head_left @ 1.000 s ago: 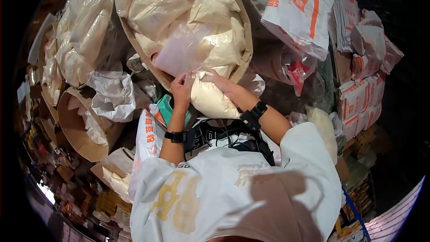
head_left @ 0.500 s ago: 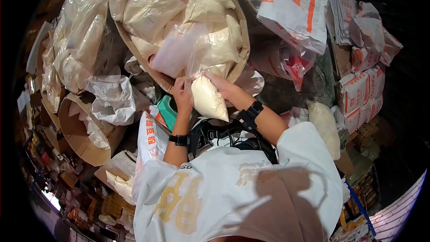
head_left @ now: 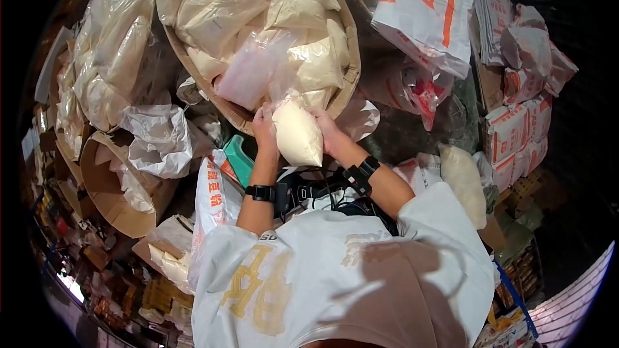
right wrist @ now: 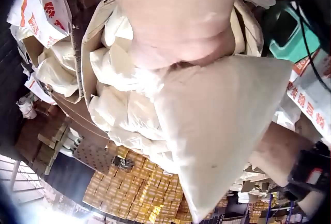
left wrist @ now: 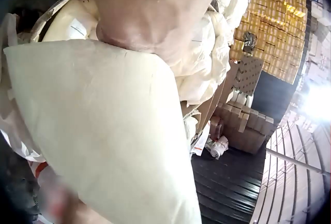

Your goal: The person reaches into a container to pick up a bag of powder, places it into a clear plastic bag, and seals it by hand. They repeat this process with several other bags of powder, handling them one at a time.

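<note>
A plump clear plastic bag of cream-coloured powder [head_left: 298, 135] is held in front of the waist, at the near rim of a large cardboard container [head_left: 354, 45]. My left hand [head_left: 264, 127] grips its left side, and my right hand [head_left: 327, 130] has the opposite side. The bag's pale side [left wrist: 103, 120] fills much of the left wrist view; its lower corner points down in the right wrist view. Most fingers are hidden behind the bag. Similar filled bags [head_left: 316, 67] lie in the container, with a pinkish translucent plastic bag [head_left: 248, 77] over them.
A white sack with orange print [head_left: 429, 13] stands right of the container, near stacked red-and-white packs [head_left: 519, 135]. To the left are an open cardboard drum [head_left: 109, 187], crumpled white plastic [head_left: 158, 142] and a green plastic object [head_left: 240, 161]. Yellow cartons [left wrist: 274, 27] are stacked farther off.
Both hands have shifted from the bag's gathered top down to its two sides. The bag first swung more upright and now sits between the palms.
</note>
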`<action>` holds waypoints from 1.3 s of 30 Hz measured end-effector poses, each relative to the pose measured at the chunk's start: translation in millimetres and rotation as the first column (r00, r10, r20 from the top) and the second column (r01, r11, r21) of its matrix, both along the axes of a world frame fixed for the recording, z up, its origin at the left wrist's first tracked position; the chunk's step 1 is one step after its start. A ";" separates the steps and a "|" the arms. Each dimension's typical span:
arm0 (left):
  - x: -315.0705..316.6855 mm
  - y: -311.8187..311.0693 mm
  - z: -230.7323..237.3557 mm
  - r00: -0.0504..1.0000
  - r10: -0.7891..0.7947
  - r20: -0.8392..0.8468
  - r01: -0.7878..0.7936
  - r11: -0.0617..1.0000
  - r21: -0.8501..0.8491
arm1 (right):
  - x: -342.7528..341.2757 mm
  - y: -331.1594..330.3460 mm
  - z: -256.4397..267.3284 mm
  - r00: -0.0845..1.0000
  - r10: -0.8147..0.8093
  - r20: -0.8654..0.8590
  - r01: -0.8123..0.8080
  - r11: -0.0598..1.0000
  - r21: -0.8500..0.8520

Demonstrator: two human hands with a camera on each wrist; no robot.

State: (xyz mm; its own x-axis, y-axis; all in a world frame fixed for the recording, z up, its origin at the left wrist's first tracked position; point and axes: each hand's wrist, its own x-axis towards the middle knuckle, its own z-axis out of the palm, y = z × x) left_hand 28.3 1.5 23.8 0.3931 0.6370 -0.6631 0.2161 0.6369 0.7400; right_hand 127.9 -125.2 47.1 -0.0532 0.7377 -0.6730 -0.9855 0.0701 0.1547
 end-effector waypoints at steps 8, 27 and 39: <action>-8.1 3.2 -15.9 0.961 0.071 0.267 0.076 0.862 -0.501 | -24.3 8.8 -12.4 0.998 -0.060 -0.035 0.056 0.992 -0.112; -16.8 -10.7 -45.7 0.986 -0.018 0.163 0.040 0.990 -0.134 | -23.2 21.9 -71.7 0.703 0.280 0.654 0.036 0.904 -0.425; -17.4 -7.5 -40.7 0.966 -0.237 -0.105 0.258 0.921 0.291 | -30.2 16.7 -60.5 0.735 0.423 0.529 0.040 0.753 -0.657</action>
